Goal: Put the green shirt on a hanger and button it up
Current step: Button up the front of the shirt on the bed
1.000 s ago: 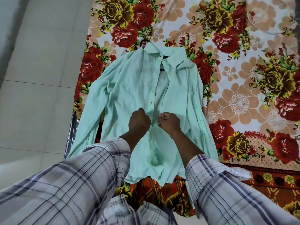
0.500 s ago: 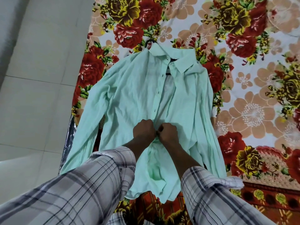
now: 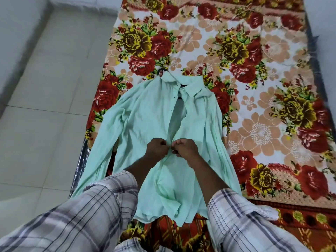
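The pale green shirt [image 3: 145, 113] lies flat on the bed, collar away from me, sleeves spread down both sides. A dark hanger [image 3: 161, 70] sits inside it; only its hook shows above the collar, and a dark bar shows in the neck gap. The front is parted from the collar down to my hands. My left hand [image 3: 156, 149] pinches the left front edge at mid-chest. My right hand [image 3: 185, 147] pinches the right front edge, fingertips almost touching the left hand. The button under my fingers is hidden.
The shirt rests on a floral bedsheet [image 3: 254, 113] in red, yellow and peach. The bed's left edge [image 3: 81, 160] drops to a pale tiled floor [image 3: 45, 106]. My plaid sleeves fill the lower part of the view.
My hands have come together on the shirt's front opening and stay pinched there. The view has tilted so the shirt sits lower and more of the bed shows.
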